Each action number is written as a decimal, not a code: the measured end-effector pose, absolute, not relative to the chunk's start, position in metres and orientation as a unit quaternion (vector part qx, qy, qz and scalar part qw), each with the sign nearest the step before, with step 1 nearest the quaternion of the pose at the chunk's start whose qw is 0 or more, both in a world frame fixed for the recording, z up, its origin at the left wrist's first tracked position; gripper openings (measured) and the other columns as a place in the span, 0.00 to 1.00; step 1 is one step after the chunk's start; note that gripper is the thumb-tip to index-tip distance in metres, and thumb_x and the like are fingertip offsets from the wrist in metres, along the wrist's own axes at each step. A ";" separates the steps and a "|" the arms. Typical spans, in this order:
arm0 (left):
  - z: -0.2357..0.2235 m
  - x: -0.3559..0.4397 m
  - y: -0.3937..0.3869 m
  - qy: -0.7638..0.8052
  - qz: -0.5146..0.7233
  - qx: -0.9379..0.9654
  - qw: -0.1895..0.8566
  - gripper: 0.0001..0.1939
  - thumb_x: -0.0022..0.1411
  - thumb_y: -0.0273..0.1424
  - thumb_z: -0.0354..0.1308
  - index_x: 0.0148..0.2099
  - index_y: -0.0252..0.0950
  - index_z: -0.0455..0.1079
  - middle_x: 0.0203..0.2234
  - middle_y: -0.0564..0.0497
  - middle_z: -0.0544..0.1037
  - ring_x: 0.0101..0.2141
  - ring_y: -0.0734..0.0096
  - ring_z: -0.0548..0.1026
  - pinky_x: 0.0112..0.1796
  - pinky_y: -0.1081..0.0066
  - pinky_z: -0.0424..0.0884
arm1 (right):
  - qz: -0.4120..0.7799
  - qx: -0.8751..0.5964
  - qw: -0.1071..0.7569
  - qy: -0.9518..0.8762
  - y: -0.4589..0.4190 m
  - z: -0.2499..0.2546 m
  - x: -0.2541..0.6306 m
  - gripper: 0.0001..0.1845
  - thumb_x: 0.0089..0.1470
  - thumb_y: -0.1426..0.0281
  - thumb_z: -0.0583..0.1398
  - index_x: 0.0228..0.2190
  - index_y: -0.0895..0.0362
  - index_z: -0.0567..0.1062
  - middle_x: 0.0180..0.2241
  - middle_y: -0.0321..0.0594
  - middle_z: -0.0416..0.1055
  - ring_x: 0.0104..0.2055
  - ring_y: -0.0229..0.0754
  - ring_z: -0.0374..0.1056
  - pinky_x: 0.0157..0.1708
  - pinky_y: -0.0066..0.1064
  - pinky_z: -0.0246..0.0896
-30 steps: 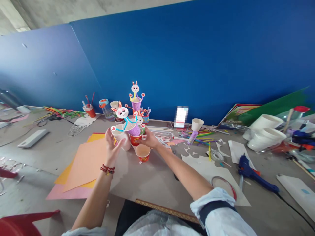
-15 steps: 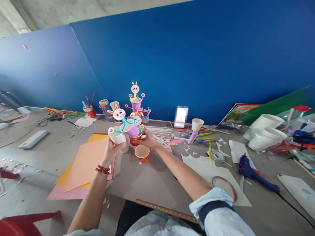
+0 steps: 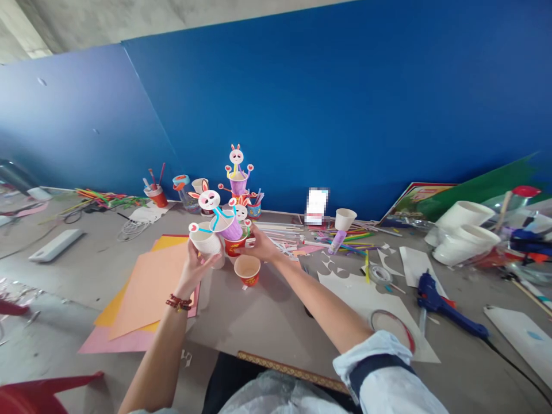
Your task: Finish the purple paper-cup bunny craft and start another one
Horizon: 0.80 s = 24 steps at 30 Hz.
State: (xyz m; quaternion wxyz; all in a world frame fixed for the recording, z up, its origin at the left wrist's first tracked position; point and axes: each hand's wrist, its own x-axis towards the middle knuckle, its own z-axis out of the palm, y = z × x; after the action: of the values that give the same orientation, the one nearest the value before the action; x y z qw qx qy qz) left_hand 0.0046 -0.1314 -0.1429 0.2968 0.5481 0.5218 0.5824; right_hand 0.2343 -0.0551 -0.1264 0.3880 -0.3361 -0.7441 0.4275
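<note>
My left hand is wrapped round a white paper cup, held above the table. My right hand grips a purple cup bunny with a white rabbit face and blue straw arms, tilted to the left towards the white cup. Just behind and below it stands a red cup. An open red paper cup stands on the table under my right wrist. A second purple bunny figure stands upright further back by the blue wall.
Orange, yellow and pink paper sheets lie at the left. A blue glue gun, tape rolls, white cut paper, straws, a glue stick and white cups lie at the right. A red chair is at the lower left.
My left hand closed round the white cup and lifted it beside the bunny. The bunny tilted a little further left. My right hand stayed put.
</note>
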 end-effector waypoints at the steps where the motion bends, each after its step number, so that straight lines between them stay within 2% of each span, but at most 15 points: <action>1: -0.142 0.005 -0.136 0.524 0.586 0.554 0.275 0.45 0.51 0.39 0.70 0.66 0.46 0.52 0.61 0.40 0.65 0.59 0.52 0.67 0.52 0.54 0.72 | 0.430 -0.336 0.389 -0.743 -0.056 -0.125 0.237 0.48 0.44 0.64 0.72 0.63 0.46 0.58 0.54 0.43 0.70 0.50 0.47 0.71 0.42 0.35 0.70; 4: -0.141 0.009 -0.157 0.554 0.617 0.549 0.106 0.38 0.55 0.38 0.68 0.64 0.44 0.56 0.61 0.40 0.63 0.58 0.54 0.68 0.53 0.54 0.71 | 0.432 -0.350 0.401 -0.728 -0.063 -0.119 0.253 0.48 0.47 0.63 0.71 0.64 0.47 0.56 0.55 0.46 0.69 0.50 0.46 0.71 0.45 0.36 0.71; 6: -0.143 0.019 -0.176 0.571 0.630 0.525 -0.033 0.29 0.57 0.36 0.66 0.58 0.40 0.62 0.55 0.41 0.67 0.54 0.56 0.70 0.53 0.53 0.70 | 0.425 -0.377 0.408 -0.715 -0.071 -0.116 0.267 0.41 0.51 0.61 0.68 0.63 0.49 0.58 0.55 0.47 0.69 0.49 0.45 0.72 0.44 0.37 0.72; 7: -0.144 0.026 -0.185 0.568 0.626 0.530 -0.065 0.25 0.58 0.34 0.65 0.56 0.39 0.63 0.52 0.42 0.69 0.52 0.56 0.71 0.52 0.53 0.71 | 0.421 -0.389 0.407 -0.711 -0.076 -0.115 0.274 0.35 0.54 0.61 0.66 0.60 0.50 0.62 0.53 0.47 0.70 0.49 0.45 0.72 0.42 0.37 0.72; 9: -0.146 0.046 -0.199 0.551 0.575 0.604 -0.026 0.21 0.60 0.33 0.63 0.54 0.38 0.65 0.48 0.42 0.72 0.50 0.57 0.73 0.50 0.55 0.72 | 0.418 -0.396 0.387 -0.720 -0.091 -0.116 0.284 0.24 0.56 0.61 0.64 0.53 0.52 0.71 0.49 0.46 0.73 0.46 0.45 0.74 0.39 0.36 0.73; 11: -0.148 0.068 -0.206 0.533 0.504 0.676 0.065 0.24 0.61 0.33 0.62 0.59 0.38 0.63 0.51 0.40 0.71 0.50 0.56 0.73 0.49 0.56 0.73 | 0.422 -0.383 0.357 -0.740 -0.108 -0.118 0.290 0.17 0.54 0.64 0.66 0.46 0.53 0.75 0.47 0.44 0.75 0.42 0.45 0.75 0.39 0.35 0.73; 13: -0.150 0.087 -0.207 0.526 0.472 0.700 0.100 0.28 0.63 0.33 0.61 0.63 0.38 0.58 0.54 0.38 0.70 0.54 0.53 0.71 0.50 0.54 0.72 | 0.421 -0.372 0.334 -0.757 -0.129 -0.120 0.295 0.20 0.50 0.67 0.69 0.46 0.53 0.77 0.48 0.44 0.76 0.42 0.46 0.76 0.42 0.37 0.73; 15: -0.151 0.100 -0.207 0.520 0.476 0.699 0.117 0.31 0.64 0.32 0.59 0.66 0.38 0.54 0.57 0.36 0.68 0.55 0.51 0.70 0.50 0.53 0.73 | 0.403 -0.370 0.337 -0.766 -0.152 -0.120 0.303 0.25 0.49 0.68 0.69 0.50 0.54 0.75 0.53 0.48 0.73 0.46 0.48 0.74 0.45 0.39 0.73; 19: -0.151 0.114 -0.218 0.460 0.505 0.718 0.134 0.36 0.61 0.30 0.62 0.68 0.41 0.51 0.59 0.36 0.66 0.58 0.48 0.68 0.54 0.49 0.70 | 0.324 -0.343 0.393 -0.789 -0.204 -0.113 0.329 0.27 0.56 0.73 0.63 0.57 0.52 0.70 0.59 0.50 0.64 0.60 0.49 0.65 0.52 0.37 0.69; 21: -0.150 0.123 -0.226 0.401 0.525 0.735 0.152 0.39 0.59 0.28 0.64 0.68 0.43 0.51 0.60 0.37 0.66 0.60 0.45 0.66 0.57 0.44 0.65 | 0.290 -0.346 0.425 -0.784 -0.228 -0.110 0.341 0.27 0.58 0.74 0.62 0.58 0.49 0.69 0.59 0.48 0.64 0.61 0.49 0.63 0.55 0.37 0.66; 24: -0.152 0.141 -0.233 0.328 0.531 0.726 0.288 0.46 0.57 0.30 0.66 0.71 0.44 0.44 0.62 0.35 0.63 0.59 0.45 0.67 0.57 0.43 0.64 | 0.281 -0.373 0.472 -0.748 -0.256 -0.113 0.351 0.23 0.57 0.74 0.63 0.54 0.48 0.71 0.56 0.47 0.66 0.58 0.48 0.66 0.54 0.37 0.66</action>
State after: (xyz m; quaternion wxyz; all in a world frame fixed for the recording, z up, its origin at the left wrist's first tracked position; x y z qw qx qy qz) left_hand 0.1414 -0.2328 -0.1524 0.2882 0.7264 0.3278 0.5309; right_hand 0.3508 -0.2556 -0.1127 0.4716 -0.3728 -0.7479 0.2815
